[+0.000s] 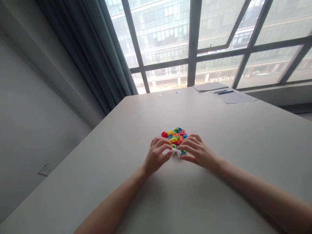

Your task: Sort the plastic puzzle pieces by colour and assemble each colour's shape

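A small pile of colourful toy building blocks [175, 138], in red, yellow, green, blue and orange, lies on the white table. At its near edge is a thin, white, crumpled piece [176, 151] that looks like paper or plastic film. My left hand [159, 152] comes in from the left with its fingers curled, pinching the white piece between thumb and fingers. From the right, my right hand [198, 150] has its thumb and index finger at the other end of it. The fingers of both hands hide parts of the pile's sides.
Sheets of paper [240, 97] with a dark pen [226, 92] on them lie at the table's [109, 162] far right. Two small round white items sit near the far edge. Beyond stand a window and a dark curtain [97, 48]; a wall socket [46, 169] is at left.
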The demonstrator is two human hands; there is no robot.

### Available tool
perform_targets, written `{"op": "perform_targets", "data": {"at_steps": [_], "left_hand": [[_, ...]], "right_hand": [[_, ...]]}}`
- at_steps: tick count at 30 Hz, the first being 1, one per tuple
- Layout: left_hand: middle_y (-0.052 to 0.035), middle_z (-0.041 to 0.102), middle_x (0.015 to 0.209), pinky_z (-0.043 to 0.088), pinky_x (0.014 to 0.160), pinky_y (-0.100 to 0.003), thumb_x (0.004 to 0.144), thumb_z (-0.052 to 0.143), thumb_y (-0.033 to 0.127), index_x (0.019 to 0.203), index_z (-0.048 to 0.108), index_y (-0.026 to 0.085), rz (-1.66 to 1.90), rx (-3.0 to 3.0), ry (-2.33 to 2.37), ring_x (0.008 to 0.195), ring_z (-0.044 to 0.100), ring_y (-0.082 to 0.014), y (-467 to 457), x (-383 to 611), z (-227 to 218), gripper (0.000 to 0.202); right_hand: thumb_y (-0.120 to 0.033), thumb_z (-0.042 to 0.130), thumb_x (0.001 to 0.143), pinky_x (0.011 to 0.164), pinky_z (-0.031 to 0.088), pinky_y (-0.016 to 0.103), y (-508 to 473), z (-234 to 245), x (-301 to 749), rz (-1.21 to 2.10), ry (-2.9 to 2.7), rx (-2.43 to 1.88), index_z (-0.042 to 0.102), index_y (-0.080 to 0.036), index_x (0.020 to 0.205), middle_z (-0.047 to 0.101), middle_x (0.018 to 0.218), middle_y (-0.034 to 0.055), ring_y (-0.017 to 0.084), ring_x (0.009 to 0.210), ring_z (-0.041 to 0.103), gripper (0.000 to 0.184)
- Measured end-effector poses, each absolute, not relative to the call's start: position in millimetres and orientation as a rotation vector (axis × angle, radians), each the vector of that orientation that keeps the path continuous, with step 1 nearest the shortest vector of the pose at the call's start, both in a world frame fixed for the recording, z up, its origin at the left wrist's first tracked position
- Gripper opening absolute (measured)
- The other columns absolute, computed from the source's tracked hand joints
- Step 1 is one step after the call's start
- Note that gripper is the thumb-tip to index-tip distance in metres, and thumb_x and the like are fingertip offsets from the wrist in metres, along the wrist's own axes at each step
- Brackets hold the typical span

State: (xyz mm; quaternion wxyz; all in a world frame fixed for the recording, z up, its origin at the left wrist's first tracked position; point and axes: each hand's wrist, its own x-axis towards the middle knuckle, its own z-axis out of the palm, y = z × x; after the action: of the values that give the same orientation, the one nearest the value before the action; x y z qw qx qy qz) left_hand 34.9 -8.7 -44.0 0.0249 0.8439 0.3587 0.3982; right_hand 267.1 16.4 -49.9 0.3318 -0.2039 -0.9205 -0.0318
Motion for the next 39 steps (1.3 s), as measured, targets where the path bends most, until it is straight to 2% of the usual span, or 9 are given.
{"op": "perform_targets", "data": {"at_steps": [5,13,20,26,32,36,39], "left_hand": [[-0.0046,0.066,0.093,0.042,0.096,-0.038,0.095,0.049,0.038,0.086,0.063,0.021,1.296,2.623,1.097,0.098,0.057,-0.0189,-10.3,35.3,-44.4,0.024],[-0.0047,0.065,0.102,0.041,0.097,-0.036,0.094,0.053,0.032,0.093,0.063,0.022,1.215,2.666,1.082,0.102,0.055,-0.0189,-12.1,34.4,-44.9,0.015],[-0.0043,0.065,0.102,0.042,0.095,-0.036,0.091,0.058,0.029,0.095,0.063,0.022,1.225,2.703,1.116,0.102,0.056,-0.019,-8.8,33.9,-47.1,0.01],[-0.0032,0.065,0.101,0.041,0.095,-0.036,0.09,0.061,0.03,0.094,0.064,0.023,1.231,2.718,1.143,0.102,0.056,-0.0186,-7.5,32.9,-49.4,0.008],[-0.0059,0.061,0.111,0.04,0.096,-0.037,0.092,0.057,0.032,0.11,0.059,0.023,1.082,2.657,1.291,0.108,0.054,-0.021,-7.1,28.4,-51.9,0.021],[-0.0081,0.056,0.118,0.04,0.098,-0.039,0.089,0.056,0.026,0.119,0.052,0.022,1.007,2.56,1.444,0.113,0.051,-0.0232,-5.9,27.1,-52.9,0.03],[-0.0087,0.055,0.121,0.04,0.098,-0.041,0.084,0.059,0.02,0.118,0.048,0.023,0.916,2.529,1.473,0.115,0.05,-0.025,-6.6,28.3,-51.6,0.035]], "right_hand": [[-0.045,0.061,0.087,0.099,0.035,0.041,17.8,-50.5,264.0,0.071,-2.369,-0.546,0.055,-0.022,0.118,0.068,0.109,0.0087,0.022,0.105,0.057,0.039],[-0.041,0.06,0.088,0.097,0.038,0.041,17.0,-51.2,261.8,0.175,-2.372,-0.572,0.058,-0.024,0.111,0.07,0.106,0.0064,0.022,0.104,0.06,0.028],[-0.036,0.061,0.088,0.097,0.04,0.04,17.8,-51.4,260.7,0.171,-2.321,-0.582,0.057,-0.024,0.112,0.07,0.108,0.0065,0.021,0.109,0.06,0.027],[-0.034,0.064,0.086,0.094,0.043,0.038,16.4,-53.1,258.2,0.158,-2.261,-0.613,0.056,-0.024,0.111,0.07,0.107,0.0066,0.021,0.105,0.062,0.028],[-0.031,0.063,0.087,0.093,0.044,0.04,29.1,-53.3,271.7,0.176,-2.183,-0.785,0.057,-0.025,0.11,0.069,0.108,0.0062,0.023,0.105,0.06,0.024],[-0.034,0.062,0.085,0.09,0.045,0.045,62.7,-56.5,308.5,0.095,-2.011,-1.013,0.059,-0.023,0.105,0.069,0.106,0.0079,0.026,0.101,0.062,0.023],[-0.037,0.061,0.082,0.088,0.046,0.047,87.9,-64.9,337.8,0.056,-1.865,-1.198,0.061,-0.021,0.1,0.069,0.102,0.01,0.029,0.101,0.061,0.024]]}}
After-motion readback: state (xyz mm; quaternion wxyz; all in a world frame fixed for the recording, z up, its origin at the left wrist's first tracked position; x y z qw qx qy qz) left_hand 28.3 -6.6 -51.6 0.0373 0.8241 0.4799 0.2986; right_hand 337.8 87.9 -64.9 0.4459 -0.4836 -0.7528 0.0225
